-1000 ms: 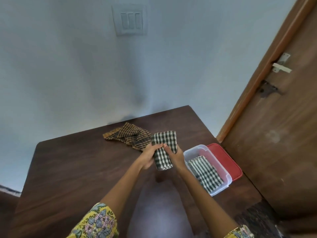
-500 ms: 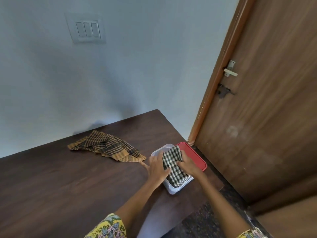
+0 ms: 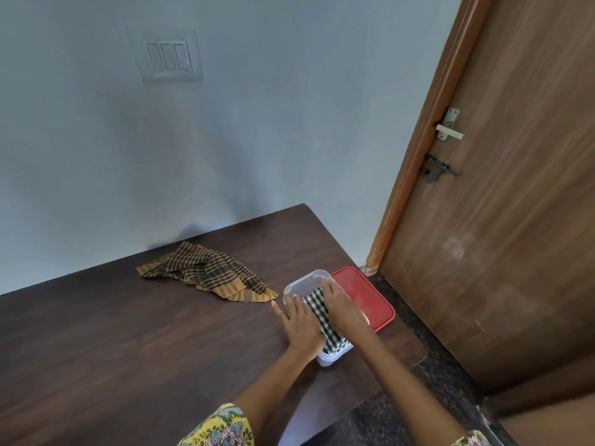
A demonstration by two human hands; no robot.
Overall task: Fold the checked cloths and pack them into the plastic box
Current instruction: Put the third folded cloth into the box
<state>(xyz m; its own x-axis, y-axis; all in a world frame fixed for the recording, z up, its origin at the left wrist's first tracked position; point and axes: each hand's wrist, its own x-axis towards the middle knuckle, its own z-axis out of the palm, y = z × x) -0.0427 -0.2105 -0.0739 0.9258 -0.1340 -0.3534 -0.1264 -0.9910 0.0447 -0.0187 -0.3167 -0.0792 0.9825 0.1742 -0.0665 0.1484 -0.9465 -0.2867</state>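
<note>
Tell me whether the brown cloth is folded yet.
Not folded: the brown cloth lies rumpled and spread on the table, apart from both hands.

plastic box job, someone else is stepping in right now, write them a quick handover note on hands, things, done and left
Left hand: open, fingers flat on the black-and-white checked cloth at the box's left side.
Right hand: open, pressing the same cloth down from the right.
Plastic box: near the table's right edge, with the folded cloth inside; anything beneath it is hidden.
Red lid: off, lying right of the box.
Brown-and-orange checked cloth: unfolded and crumpled on the table, left of the box.
Done: black-and-white cloth folded and in.
Left: fold the brown one and pack it.
</note>
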